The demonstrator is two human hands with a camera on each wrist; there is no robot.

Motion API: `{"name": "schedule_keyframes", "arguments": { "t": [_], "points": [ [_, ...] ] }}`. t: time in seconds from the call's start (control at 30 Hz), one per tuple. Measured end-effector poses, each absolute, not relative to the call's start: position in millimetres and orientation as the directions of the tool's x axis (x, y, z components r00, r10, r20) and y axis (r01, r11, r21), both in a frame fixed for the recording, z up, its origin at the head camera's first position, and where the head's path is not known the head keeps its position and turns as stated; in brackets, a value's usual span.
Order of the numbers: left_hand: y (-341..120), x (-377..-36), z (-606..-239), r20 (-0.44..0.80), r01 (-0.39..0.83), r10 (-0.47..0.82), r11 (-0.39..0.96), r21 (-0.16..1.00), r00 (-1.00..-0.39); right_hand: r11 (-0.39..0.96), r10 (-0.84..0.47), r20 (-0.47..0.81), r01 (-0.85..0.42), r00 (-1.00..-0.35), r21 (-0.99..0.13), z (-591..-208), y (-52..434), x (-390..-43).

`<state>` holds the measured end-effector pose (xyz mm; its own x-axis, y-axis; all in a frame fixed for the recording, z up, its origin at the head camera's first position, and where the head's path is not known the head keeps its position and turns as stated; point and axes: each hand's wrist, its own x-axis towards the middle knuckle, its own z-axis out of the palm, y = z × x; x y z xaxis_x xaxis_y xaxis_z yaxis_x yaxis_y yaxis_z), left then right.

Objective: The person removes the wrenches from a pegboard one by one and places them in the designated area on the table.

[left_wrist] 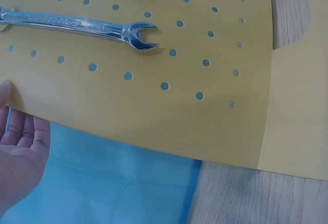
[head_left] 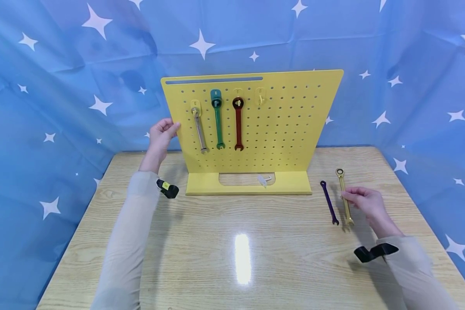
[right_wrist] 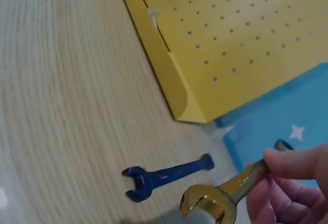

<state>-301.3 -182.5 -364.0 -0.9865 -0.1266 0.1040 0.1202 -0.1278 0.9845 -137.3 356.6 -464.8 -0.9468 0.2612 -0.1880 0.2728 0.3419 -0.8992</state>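
My left hand [head_left: 163, 137] pinches the left edge of a yellow pegboard [head_left: 279, 142], thumb in front and the other fingers behind it. In the right wrist view, my right hand [right_wrist: 294, 183] holds a gold combination wrench [right_wrist: 238, 188] between thumb and fingers, its open end towards the camera. Left of that hand, a dark purple wrench [head_left: 329, 202] lies on the table. Three wrenches hang from hooks on the board: a silver one [head_left: 199, 131], a green one [head_left: 218, 125] and a red one [head_left: 238, 127]. Right of the red wrench is a bare yellow hook [head_left: 260, 97].
A small pale hook-like piece [head_left: 263, 180] lies at the cutout in the pegboard's base [head_left: 201, 185]. The board stands towards the back of a wooden table [head_left: 201, 249]. Behind it hangs a blue cloth [head_left: 131, 69] with white stars.
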Motion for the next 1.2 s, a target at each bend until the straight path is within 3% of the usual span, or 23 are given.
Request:
{"name": "schedule_keyframes", "arguments": {
  "t": [0.47,1.2],
  "points": [
    [-182.9,-301.6,-363.7,0.099,0.113,-0.120,-0.116,0.987,-0.988,0.421,0.198,-0.294,0.352,-0.935,-0.836,-463.3,352.2,-139.1],
    [-182.3,-299.4,-361.5,0.099,0.114,-0.128,-0.110,0.987,-0.987,0.449,0.213,-0.318,0.382,-0.924,-0.808,-480.7,358.5,-150.7]
  ]
}}
